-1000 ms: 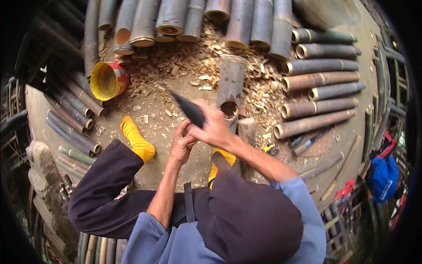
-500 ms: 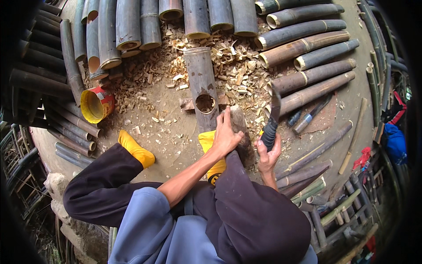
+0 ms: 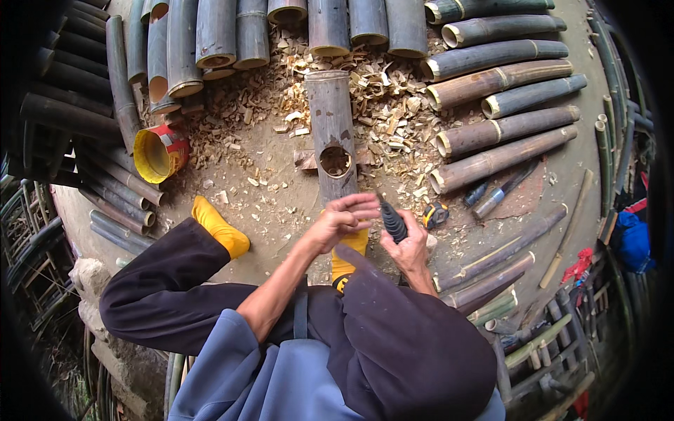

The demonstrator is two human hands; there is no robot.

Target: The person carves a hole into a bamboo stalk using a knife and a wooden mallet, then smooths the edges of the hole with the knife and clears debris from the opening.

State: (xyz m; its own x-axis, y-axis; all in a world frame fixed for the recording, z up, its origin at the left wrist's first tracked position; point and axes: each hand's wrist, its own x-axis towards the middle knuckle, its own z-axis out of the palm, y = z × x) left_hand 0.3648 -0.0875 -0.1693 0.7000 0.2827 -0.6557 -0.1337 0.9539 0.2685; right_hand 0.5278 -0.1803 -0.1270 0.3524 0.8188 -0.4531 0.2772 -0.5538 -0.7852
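Note:
My right hand (image 3: pixel 408 247) grips the black wrapped handle (image 3: pixel 393 223) of a knife; its blade is hard to make out from this angle. Close beside it, my left hand (image 3: pixel 340 223) is raised with fingers stretched out and nothing in them. Beyond my hands lies a bamboo tube (image 3: pixel 330 105) with a round hole cut in its upper side, pointing away from me across a small wood piece (image 3: pixel 305 160). Its near end runs to my yellow-covered foot (image 3: pixel 357 242), partly hidden by my left hand.
Wood chips (image 3: pixel 393 98) cover the ground around the tube. Bamboo sections (image 3: pixel 502 130) line the far and right sides. A red and yellow bucket (image 3: pixel 156 156) lies tipped at left. A tape measure (image 3: pixel 435 215) and another handled tool (image 3: pixel 502 191) lie at right.
My left hand has lifted off the near end of the bamboo tube and opened. My right hand has brought the knife leftward, close to it. The tape measure has come into clear sight.

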